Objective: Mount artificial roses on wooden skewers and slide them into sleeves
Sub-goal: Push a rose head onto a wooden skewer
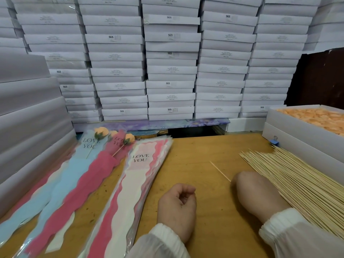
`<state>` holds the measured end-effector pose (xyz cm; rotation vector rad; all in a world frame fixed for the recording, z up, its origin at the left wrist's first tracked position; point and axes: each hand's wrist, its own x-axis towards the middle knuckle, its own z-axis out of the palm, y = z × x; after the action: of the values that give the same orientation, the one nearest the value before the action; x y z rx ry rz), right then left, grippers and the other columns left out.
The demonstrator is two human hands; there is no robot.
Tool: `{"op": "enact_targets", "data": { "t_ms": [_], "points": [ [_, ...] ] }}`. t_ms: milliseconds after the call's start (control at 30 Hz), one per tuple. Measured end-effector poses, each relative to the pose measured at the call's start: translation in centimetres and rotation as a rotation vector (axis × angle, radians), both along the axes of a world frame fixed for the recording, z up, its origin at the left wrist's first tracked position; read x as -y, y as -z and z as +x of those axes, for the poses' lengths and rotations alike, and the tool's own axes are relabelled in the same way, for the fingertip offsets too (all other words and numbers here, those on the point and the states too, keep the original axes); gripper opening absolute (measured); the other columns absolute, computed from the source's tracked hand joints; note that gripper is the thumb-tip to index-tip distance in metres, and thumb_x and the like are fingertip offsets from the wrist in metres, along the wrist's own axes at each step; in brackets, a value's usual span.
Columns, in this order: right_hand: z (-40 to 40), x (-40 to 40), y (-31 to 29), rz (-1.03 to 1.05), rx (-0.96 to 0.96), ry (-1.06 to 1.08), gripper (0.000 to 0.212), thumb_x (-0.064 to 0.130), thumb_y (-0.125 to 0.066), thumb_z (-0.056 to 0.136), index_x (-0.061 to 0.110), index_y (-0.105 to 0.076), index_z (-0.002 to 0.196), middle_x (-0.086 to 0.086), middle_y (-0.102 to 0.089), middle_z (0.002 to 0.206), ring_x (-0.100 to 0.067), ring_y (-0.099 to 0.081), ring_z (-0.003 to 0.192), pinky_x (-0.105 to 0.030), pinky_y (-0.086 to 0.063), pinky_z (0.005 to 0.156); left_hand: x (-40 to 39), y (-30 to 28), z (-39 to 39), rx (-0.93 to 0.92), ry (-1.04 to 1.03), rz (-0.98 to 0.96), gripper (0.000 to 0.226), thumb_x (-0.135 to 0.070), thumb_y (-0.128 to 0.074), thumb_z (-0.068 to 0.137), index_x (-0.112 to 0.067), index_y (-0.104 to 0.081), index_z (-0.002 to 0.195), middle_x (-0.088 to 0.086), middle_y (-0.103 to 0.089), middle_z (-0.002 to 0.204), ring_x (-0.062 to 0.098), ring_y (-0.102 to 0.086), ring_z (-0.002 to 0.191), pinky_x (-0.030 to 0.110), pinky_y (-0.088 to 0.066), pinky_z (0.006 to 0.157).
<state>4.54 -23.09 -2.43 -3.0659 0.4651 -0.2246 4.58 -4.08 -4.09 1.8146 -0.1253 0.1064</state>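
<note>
My right hand (255,192) rests on the wooden table beside a big pile of skewers (297,181) and holds one skewer (219,171), whose tip points up and left. My left hand (177,207) hovers over the table with fingers loosely curled, holding nothing. A stack of empty "LOVE YOU" sleeves (137,175) lies left of it. Further left, finished sleeves in blue (74,170) and red (89,183) each hold an orange rose on a skewer; two roses (101,133) (129,138) show at their tops. An open white box of orange rose heads (314,118) stands at the right.
Stacks of white cartons (171,58) wall off the back, and more cartons (28,112) rise at the left. A blue binder clip (274,142) sits by the rose box. Bare table (201,151) lies between the sleeves and the skewer pile.
</note>
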Motion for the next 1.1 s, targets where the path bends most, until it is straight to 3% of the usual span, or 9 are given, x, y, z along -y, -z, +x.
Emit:
{"op": "enact_targets", "data": {
  "t_ms": [67,233,467,633,700,833,900,1000,1100],
  "points": [
    [0.1,-0.9,0.1,0.014,-0.003,-0.044,0.036,-0.002,-0.046,0.082,0.024,-0.069,0.092,0.005,-0.063,0.079,-0.013,-0.061,0.070,-0.027,-0.055,0.065,0.0,0.2,0.2,-0.014,-0.006,-0.011,0.022,-0.008,-0.066,0.081,-0.028,-0.065,0.071,-0.005,-0.061,0.063,-0.003,-0.053,0.052,0.004,-0.040,0.052],
    [0.3,-1.4,-0.2,0.012,-0.021,-0.021,0.025,0.003,-0.048,0.084,0.023,-0.063,0.088,0.007,-0.055,0.073,-0.011,-0.055,0.066,-0.025,-0.049,0.059,0.0,0.3,0.3,-0.018,-0.017,-0.025,0.021,-0.010,-0.066,0.080,-0.030,-0.064,0.072,-0.007,-0.063,0.062,0.003,-0.056,0.056,0.005,-0.040,0.050],
    [0.1,-2.3,-0.6,0.070,-0.156,-0.083,0.015,0.011,-0.050,0.085,0.022,-0.055,0.093,0.007,-0.054,0.079,-0.011,-0.055,0.069,-0.025,-0.046,0.057,0.0,0.1,0.5,-0.061,-0.023,-0.054,0.019,-0.012,-0.066,0.081,-0.029,-0.063,0.076,-0.007,-0.063,0.069,0.005,-0.056,0.059,0.007,-0.041,0.050],
    [-0.4,-2.8,-0.8,0.068,-0.148,-0.129,0.012,0.011,-0.046,0.088,0.021,-0.047,0.095,0.007,-0.050,0.076,-0.011,-0.050,0.066,-0.024,-0.035,0.049,0.1,0.0,0.7,-0.119,-0.037,-0.104,0.014,-0.013,-0.065,0.081,-0.027,-0.064,0.081,0.001,-0.067,0.072,0.015,-0.060,0.064,0.026,-0.048,0.061],
    [-0.5,-3.2,-1.3,0.098,-0.094,-0.128,0.013,0.011,-0.047,0.089,0.020,-0.049,0.098,0.006,-0.050,0.079,-0.014,-0.054,0.071,-0.025,-0.040,0.055,0.2,0.0,0.8,-0.150,-0.014,-0.163,0.014,-0.011,-0.064,0.082,-0.025,-0.063,0.086,0.008,-0.069,0.072,0.018,-0.061,0.063,0.032,-0.050,0.063],
    [-1.1,-5.0,-3.1,0.192,0.015,-0.185,0.020,0.021,-0.052,0.085,0.022,-0.047,0.104,0.000,-0.057,0.100,-0.024,-0.059,0.094,-0.029,-0.043,0.071,0.7,-0.1,0.9,-0.261,0.056,-0.406,0.011,-0.007,-0.062,0.087,-0.014,-0.063,0.095,0.006,-0.067,0.067,0.014,-0.060,0.056,0.024,-0.051,0.054],
    [-1.7,-6.2,-3.6,0.282,0.050,-0.272,0.020,0.023,-0.053,0.083,0.026,-0.043,0.100,0.002,-0.057,0.098,-0.021,-0.057,0.090,-0.028,-0.038,0.069,0.9,-0.2,0.8,-0.316,0.073,-0.523,0.006,-0.007,-0.061,0.089,-0.009,-0.066,0.089,0.007,-0.068,0.068,0.015,-0.063,0.058,0.024,-0.052,0.051],
    [-2.3,-7.6,-3.9,0.386,0.129,-0.356,0.018,0.019,-0.051,0.082,0.027,-0.041,0.095,0.003,-0.060,0.089,-0.019,-0.055,0.084,-0.026,-0.036,0.065,1.1,-0.3,0.5,-0.346,0.129,-0.630,0.027,-0.008,-0.056,0.092,-0.007,-0.070,0.068,0.016,-0.062,0.065,0.019,-0.058,0.053,0.026,-0.052,0.049],
    [-2.3,-7.8,-3.9,0.445,0.173,-0.374,0.017,0.015,-0.049,0.084,0.029,-0.040,0.091,0.007,-0.056,0.083,-0.014,-0.052,0.077,-0.017,-0.032,0.054,1.1,-0.5,0.2,-0.357,0.158,-0.658,0.036,-0.009,-0.055,0.092,-0.012,-0.071,0.060,0.017,-0.058,0.068,0.022,-0.055,0.058,0.030,-0.051,0.054]
  ]
}}
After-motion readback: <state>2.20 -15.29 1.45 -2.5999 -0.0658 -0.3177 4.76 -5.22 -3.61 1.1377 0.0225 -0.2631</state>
